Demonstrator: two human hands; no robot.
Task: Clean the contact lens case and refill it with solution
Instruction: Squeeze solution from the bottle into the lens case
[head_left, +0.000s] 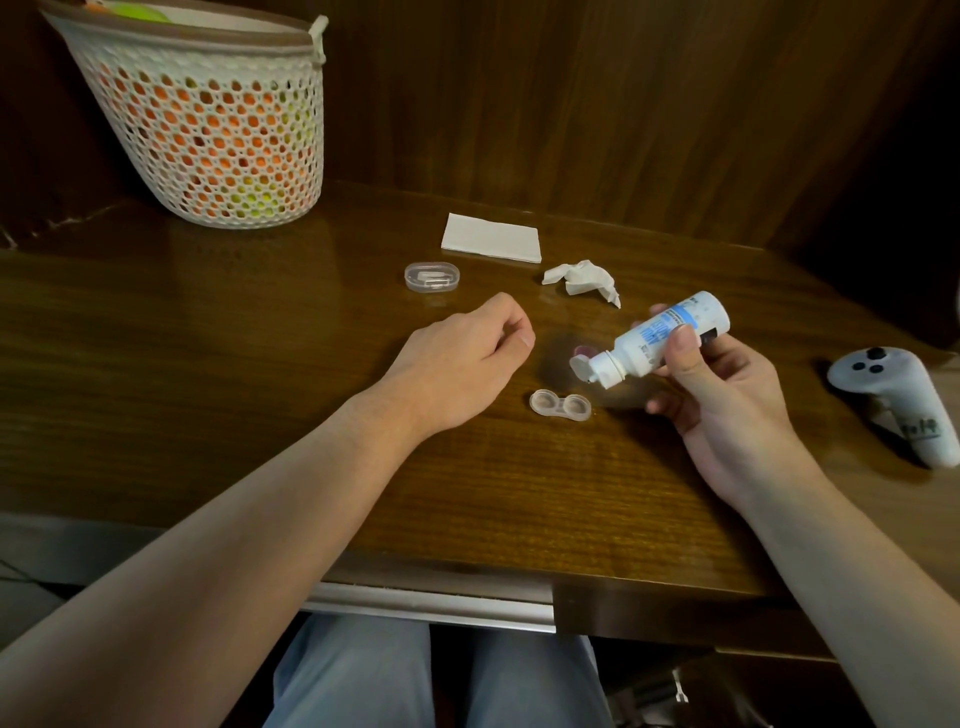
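Wooden desk, right hand gripping bottle

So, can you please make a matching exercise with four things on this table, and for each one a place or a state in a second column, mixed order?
Things:
1. bottle
2. lens case
3. crumpled tissue
4. basket

Places or states:
A. far left corner of the table
B. lying open, no caps on, near the bottle's nozzle
C. held tilted in the right hand, flip cap open
D. lying in front of the folded tissue

Pairs: 1-C, 2-B, 3-D, 4-A
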